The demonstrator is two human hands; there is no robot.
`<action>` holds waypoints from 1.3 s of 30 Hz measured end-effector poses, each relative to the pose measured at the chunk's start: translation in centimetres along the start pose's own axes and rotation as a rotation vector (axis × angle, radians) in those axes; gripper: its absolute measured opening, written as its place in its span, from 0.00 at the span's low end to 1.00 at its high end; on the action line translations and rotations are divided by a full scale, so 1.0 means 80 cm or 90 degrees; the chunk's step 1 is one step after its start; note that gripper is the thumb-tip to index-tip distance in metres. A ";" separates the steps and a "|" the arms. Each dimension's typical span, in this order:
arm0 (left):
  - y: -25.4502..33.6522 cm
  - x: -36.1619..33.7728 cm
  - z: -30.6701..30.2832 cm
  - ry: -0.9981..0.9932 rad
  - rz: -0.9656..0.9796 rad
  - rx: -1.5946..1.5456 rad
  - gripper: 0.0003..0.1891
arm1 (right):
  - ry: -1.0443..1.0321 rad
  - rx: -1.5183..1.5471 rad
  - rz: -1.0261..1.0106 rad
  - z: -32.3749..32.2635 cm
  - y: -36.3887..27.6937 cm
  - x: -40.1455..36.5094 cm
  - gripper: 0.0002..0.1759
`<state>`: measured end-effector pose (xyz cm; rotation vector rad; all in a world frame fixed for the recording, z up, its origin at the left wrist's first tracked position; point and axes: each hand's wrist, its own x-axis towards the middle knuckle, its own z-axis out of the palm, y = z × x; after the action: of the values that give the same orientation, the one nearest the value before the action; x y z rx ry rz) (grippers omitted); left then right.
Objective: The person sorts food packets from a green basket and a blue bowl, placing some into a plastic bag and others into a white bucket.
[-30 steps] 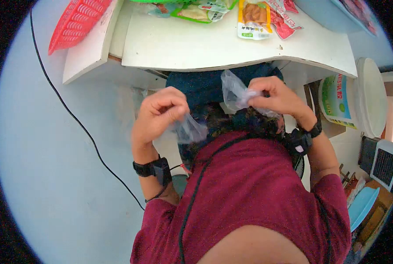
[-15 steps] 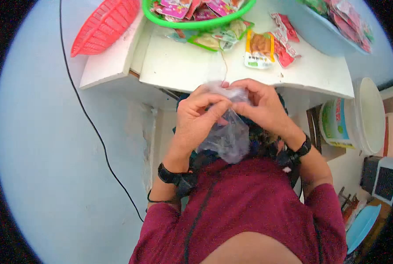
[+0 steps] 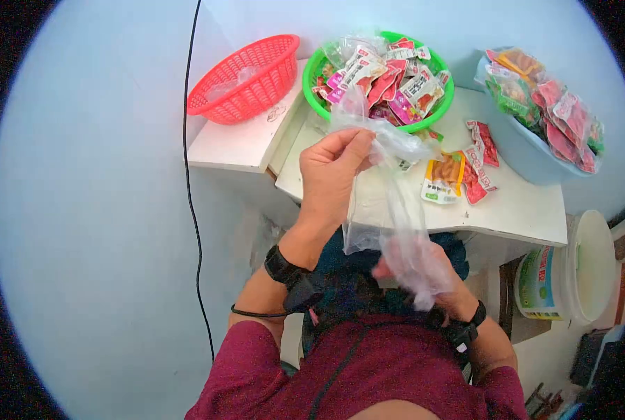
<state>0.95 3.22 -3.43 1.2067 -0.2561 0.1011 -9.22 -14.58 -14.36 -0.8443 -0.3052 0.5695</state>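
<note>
My left hand (image 3: pixel 330 171) is closed in a pinch on the upper part of a clear plastic bag (image 3: pixel 402 199), held up over the front of the white table (image 3: pixel 368 206). The thin film spreads to the right of my fingers and hangs down in long folds. Lower down, my right hand (image 3: pixel 438 269) is behind the bag's hanging end, near my lap. Film covers it and motion smears its fingers, so I cannot tell how they are set. Just beyond the bag, a yellow-and-white snack packet (image 3: pixel 443 178) lies beside red packets (image 3: pixel 479 171).
At the back, a green basket (image 3: pixel 449 105) is heaped with snack packets. To its left, a red basket (image 3: pixel 246 87) holds some clear plastic. A light blue basin (image 3: pixel 519 143) full of packets stands on the right. Below it is a white bucket (image 3: pixel 571 280). A black cable (image 3: pixel 191 189) runs down the wall.
My hands, together at the bag before, have parted: the left is higher, the right lower. The bag is now stretched out long between them. The view has tilted up, showing more of the baskets.
</note>
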 end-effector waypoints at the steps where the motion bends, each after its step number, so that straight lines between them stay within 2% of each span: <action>1: -0.004 0.003 0.005 -0.004 0.008 0.002 0.09 | -0.012 0.131 -0.022 -0.003 0.003 0.010 0.32; 4: -0.013 0.008 0.021 -0.001 0.036 0.021 0.09 | 0.041 0.162 -0.107 0.003 0.000 0.014 0.36; 5: -0.015 0.009 0.025 0.004 0.045 0.029 0.09 | 0.111 0.178 -0.048 0.006 -0.009 0.018 0.38; 8: -0.018 0.015 0.031 0.002 0.087 0.107 0.10 | 0.116 -0.174 -0.083 0.022 -0.032 0.007 0.34; 9: -0.015 0.020 0.030 0.007 0.116 0.125 0.10 | 0.166 -0.128 -0.057 0.020 -0.031 0.004 0.23; 12: 0.018 0.054 0.016 0.012 0.184 0.176 0.09 | 0.211 -0.131 -0.043 -0.001 -0.032 -0.006 0.12; 13: 0.034 0.070 0.009 0.050 0.203 0.213 0.09 | 0.223 -0.130 -0.067 -0.003 -0.032 -0.009 0.11; 15: 0.056 0.121 -0.019 0.085 0.343 0.278 0.08 | 0.254 -0.123 -0.115 -0.006 -0.032 -0.014 0.08; 17: 0.081 0.175 -0.062 0.173 0.486 0.518 0.09 | 0.282 -0.114 -0.133 -0.012 -0.031 -0.019 0.08; 19: 0.098 0.234 -0.107 0.252 0.748 0.740 0.10 | 0.292 -0.101 -0.152 -0.017 -0.029 -0.023 0.09; 21: 0.109 0.291 -0.168 0.213 0.735 0.905 0.12 | 0.287 -0.088 -0.170 -0.022 -0.028 -0.027 0.11; 22: 0.113 0.304 -0.189 0.190 0.725 0.987 0.13 | 0.284 -0.076 -0.177 -0.024 -0.026 -0.030 0.11; 25: 0.127 0.300 -0.201 0.090 0.245 1.081 0.18 | 0.282 -0.046 -0.202 -0.030 -0.027 -0.034 0.13; 28: 0.122 0.268 -0.176 0.223 0.506 1.213 0.23 | 0.291 -0.023 -0.222 -0.031 -0.029 -0.033 0.14; 29: 0.114 0.252 -0.164 0.176 0.559 1.100 0.24 | 0.294 -0.019 -0.228 -0.030 -0.031 -0.032 0.14; 31: 0.084 0.173 -0.100 -0.016 0.229 0.760 0.24 | 0.277 0.007 -0.230 -0.030 -0.035 -0.028 0.14; 33: 0.028 0.103 -0.068 -0.106 -0.039 0.585 0.25 | 0.238 0.059 -0.228 -0.033 -0.037 -0.021 0.15; 35: -0.025 0.040 -0.050 -0.241 -0.218 0.323 0.28 | 0.194 0.111 -0.228 -0.031 -0.036 -0.018 0.16; 36: -0.045 0.016 -0.041 -0.265 -0.279 0.263 0.30 | 0.165 0.135 -0.228 -0.028 -0.038 -0.016 0.17; 38: -0.071 -0.023 -0.025 -0.244 -0.325 0.112 0.29 | 0.132 0.161 -0.218 -0.028 -0.037 -0.018 0.18; 39: -0.076 -0.035 -0.022 -0.224 -0.322 0.059 0.25 | 0.126 0.165 -0.206 -0.031 -0.034 -0.019 0.20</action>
<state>-0.19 2.87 -10.22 1.3456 -0.2470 -0.5485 -8.37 -18.40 -13.88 -0.5798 -0.1764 0.2140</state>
